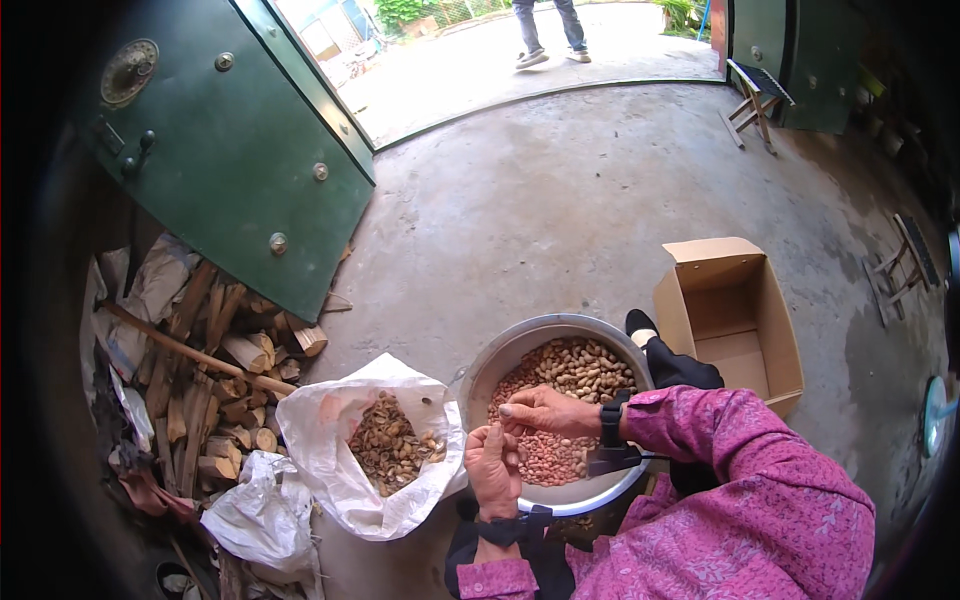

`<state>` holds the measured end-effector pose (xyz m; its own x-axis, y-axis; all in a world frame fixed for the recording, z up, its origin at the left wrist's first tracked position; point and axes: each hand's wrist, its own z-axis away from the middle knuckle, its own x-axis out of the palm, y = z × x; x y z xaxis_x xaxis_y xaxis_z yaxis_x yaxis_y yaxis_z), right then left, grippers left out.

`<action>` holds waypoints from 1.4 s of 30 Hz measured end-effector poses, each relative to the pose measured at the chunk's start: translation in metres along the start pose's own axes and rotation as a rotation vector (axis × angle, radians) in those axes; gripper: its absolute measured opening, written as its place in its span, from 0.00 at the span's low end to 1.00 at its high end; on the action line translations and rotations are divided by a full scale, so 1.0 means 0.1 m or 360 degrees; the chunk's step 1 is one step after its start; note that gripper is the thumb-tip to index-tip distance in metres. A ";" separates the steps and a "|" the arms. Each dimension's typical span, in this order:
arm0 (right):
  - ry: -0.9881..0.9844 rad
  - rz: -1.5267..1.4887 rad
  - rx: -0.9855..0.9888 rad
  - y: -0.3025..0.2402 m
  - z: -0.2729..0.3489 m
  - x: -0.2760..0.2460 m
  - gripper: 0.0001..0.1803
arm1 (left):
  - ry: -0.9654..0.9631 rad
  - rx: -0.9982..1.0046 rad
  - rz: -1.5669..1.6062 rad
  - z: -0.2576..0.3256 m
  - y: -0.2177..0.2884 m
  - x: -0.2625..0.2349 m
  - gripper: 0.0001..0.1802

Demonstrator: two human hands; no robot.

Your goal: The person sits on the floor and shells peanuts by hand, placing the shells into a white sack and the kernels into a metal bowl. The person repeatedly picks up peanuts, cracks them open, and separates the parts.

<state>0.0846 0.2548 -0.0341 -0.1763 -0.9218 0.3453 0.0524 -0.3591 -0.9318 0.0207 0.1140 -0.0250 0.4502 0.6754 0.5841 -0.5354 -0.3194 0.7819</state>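
A wide metal basin (478,352) sits in front of me. Unshelled peanuts (592,366) fill its far right part, and reddish shelled peanuts (545,462) lie along the left and near side. Above the basin's left part, my right hand (556,410) reaches in with its fingertips pinched together. My left hand (492,470) is closed at the basin's left rim, thumb and fingers meeting the right fingertips. Whatever sits between them is too small and hidden to make out. Left of the basin, an open white woven sack (330,470) holds broken peanut shells (392,445).
An open cardboard box (782,335) stands right of the basin, beside my dark shoe (640,325). Split firewood (205,400) is piled at left under a green metal door (230,150). Folding stools (755,95) stand at right. A person's legs (548,30) show outside the doorway.
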 end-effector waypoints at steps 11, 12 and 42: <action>0.0044 0.0761 -0.0289 0.00 0.03 0.02 0.20 | 0.0068 -0.0119 -0.0094 0.08 0.01 -0.14 0.05; 0.0040 0.0756 -0.0297 0.01 0.02 0.01 0.20 | 0.0059 -0.0119 -0.0106 0.08 0.00 -0.14 0.05; -0.0257 0.0592 0.0138 -0.06 0.01 -0.12 0.27 | -0.0417 -0.0393 0.0079 0.18 0.11 -0.08 0.09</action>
<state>0.0871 0.2678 -0.0330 0.0263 -0.9996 0.0065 0.1674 -0.0020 -0.9859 0.0244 0.0931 -0.0167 0.5701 0.4595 0.6810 -0.7032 -0.1557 0.6938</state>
